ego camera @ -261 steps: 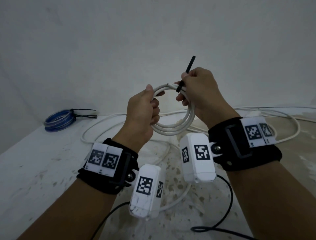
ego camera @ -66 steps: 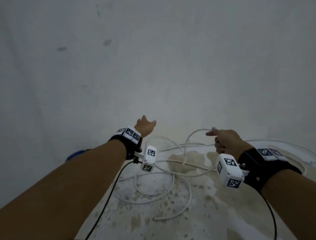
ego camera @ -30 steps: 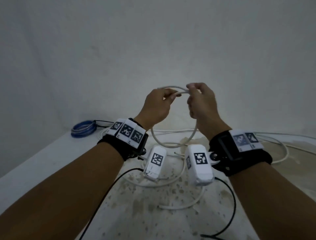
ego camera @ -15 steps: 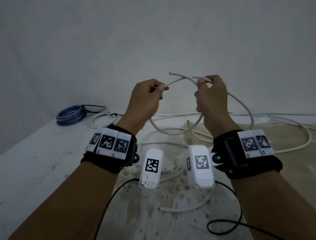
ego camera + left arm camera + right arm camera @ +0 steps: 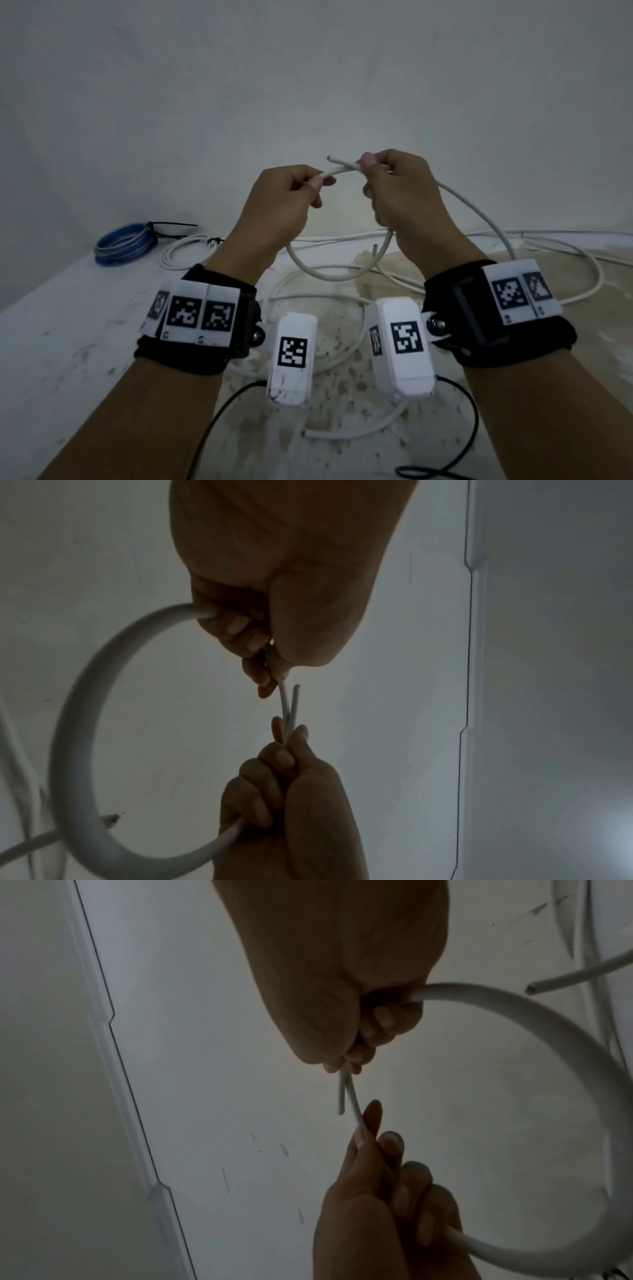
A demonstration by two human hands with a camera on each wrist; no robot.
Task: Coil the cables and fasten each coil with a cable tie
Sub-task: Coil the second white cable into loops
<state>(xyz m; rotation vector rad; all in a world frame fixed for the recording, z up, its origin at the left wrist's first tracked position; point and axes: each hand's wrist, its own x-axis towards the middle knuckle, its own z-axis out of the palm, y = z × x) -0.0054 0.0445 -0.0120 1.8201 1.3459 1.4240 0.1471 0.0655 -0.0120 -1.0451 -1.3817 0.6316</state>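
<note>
Two hands hold one loop of white cable up in front of the wall, above the table.

The left hand has its fingers curled around the white cable, pinching it between thumb and forefinger; the right hand is clamped on the same cable, gripping both the crossing strands where the loop closes, with the cut end poking out toward the left hand. The loop hangs below both hands, clear of the table. More of the white cable trails off the right hand onto the table. A blue coil with a black tie lies at the table's far left edge, and a tied white coil lies just beside it.
</note>
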